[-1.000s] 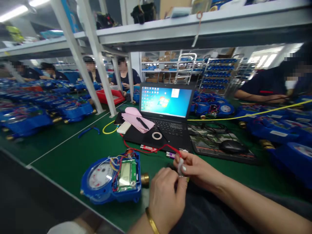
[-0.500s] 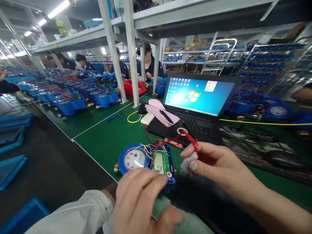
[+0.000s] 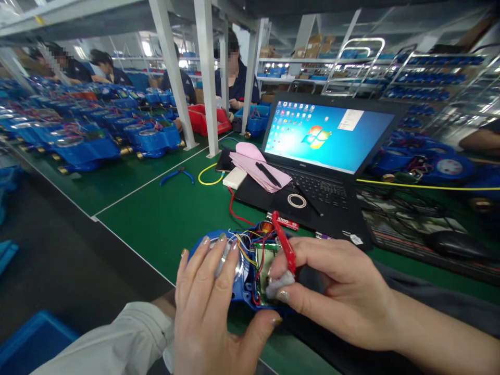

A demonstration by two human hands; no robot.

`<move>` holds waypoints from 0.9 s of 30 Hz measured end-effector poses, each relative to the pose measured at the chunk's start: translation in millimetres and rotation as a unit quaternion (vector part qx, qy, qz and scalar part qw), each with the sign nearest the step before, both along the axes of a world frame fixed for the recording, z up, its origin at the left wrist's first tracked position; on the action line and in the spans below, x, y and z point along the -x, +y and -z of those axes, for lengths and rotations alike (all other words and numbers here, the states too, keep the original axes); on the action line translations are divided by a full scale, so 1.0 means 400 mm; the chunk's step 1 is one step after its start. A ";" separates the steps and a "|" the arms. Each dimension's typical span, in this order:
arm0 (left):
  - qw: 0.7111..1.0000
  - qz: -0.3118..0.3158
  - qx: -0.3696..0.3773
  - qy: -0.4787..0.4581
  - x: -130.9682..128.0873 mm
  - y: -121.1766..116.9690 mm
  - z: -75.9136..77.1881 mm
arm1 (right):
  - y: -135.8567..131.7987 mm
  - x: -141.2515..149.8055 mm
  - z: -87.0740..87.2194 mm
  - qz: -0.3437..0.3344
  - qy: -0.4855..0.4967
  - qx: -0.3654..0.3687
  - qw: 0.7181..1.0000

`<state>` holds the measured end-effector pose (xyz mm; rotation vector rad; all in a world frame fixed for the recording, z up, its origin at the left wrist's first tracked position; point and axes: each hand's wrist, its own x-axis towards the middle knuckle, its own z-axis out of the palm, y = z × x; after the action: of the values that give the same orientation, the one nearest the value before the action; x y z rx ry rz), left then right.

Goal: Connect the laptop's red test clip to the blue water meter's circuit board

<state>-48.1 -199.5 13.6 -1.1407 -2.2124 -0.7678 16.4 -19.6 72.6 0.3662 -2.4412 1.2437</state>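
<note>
A blue water meter point(image 3: 247, 299) with a round dial and an exposed circuit board point(image 3: 259, 276) lies on the green bench in front of me. My left hand point(image 3: 214, 291) rests over the dial, fingers stretched and apart, partly hiding it. Between thumb and forefinger, my right hand point(image 3: 332, 286) pinches a grey-wrapped pin connector point(image 3: 280, 284) on a red cable point(image 3: 288, 247). The connector is at the board, over its small display; its pins are hidden, so contact cannot be told. Thin coloured wires point(image 3: 244, 250) loop between dial and board.
Behind the meter stands a laptop point(image 3: 312, 138) with pink cloths point(image 3: 260, 172), pens and a white ring on it. A white box point(image 3: 234, 178) and blue pliers point(image 3: 177, 176) lie to its left, a mouse point(image 3: 459, 246) to its right. Rows of meters point(image 3: 84, 148) and co-workers are beyond.
My right hand has brought the connector left onto the board. My left hand has settled over the dial. The head view has shifted slightly.
</note>
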 end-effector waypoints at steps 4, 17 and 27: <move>1.000 0.003 0.001 -0.002 0.004 0.004 0.002 | -0.001 0.003 -0.004 -0.002 -0.004 -0.008 1.000; 1.000 0.003 0.007 0.000 0.006 0.004 0.005 | -0.007 -0.001 -0.008 -0.011 -0.010 -0.027 1.000; 1.000 0.005 0.006 -0.001 0.005 0.005 0.001 | -0.012 -0.006 -0.012 -0.016 0.037 -0.094 0.995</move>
<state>-50.1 -197.4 13.3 -1.1569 -2.2175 -0.7620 18.7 -24.2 77.6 0.4955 -2.5044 0.9951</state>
